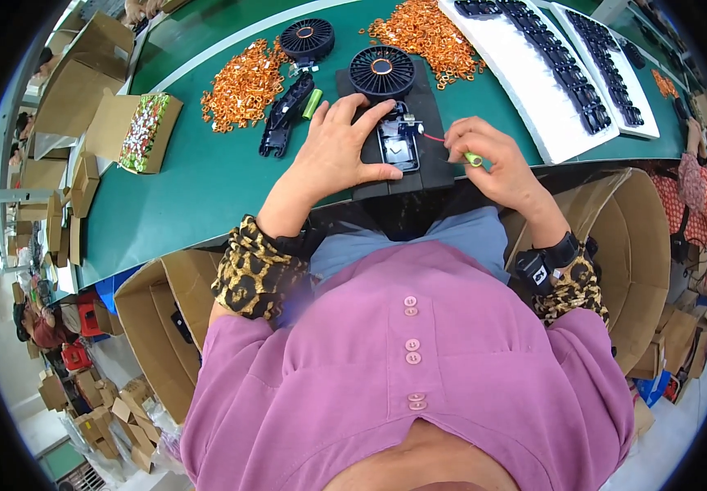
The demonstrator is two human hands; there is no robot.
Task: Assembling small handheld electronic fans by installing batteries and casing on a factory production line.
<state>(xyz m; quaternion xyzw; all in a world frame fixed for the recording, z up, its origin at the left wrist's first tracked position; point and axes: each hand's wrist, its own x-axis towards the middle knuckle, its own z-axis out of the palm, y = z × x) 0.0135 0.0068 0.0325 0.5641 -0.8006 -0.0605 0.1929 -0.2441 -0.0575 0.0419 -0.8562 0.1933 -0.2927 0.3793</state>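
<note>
One left hand (329, 151), fingers apart, spanned the open black housing (398, 154), upper centre, apparently steadying it; rightward, a red wire (433, 137) led to the right hand (497, 164), closed on a green cylinder (473, 159), presumably limiting pull.

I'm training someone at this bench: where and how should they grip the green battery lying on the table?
I'd pinch the green battery across its long sides, toward its far end, coming from above: it's a slim cylinder on its side, with the black shell to its left and the left hand close on its right.
</note>
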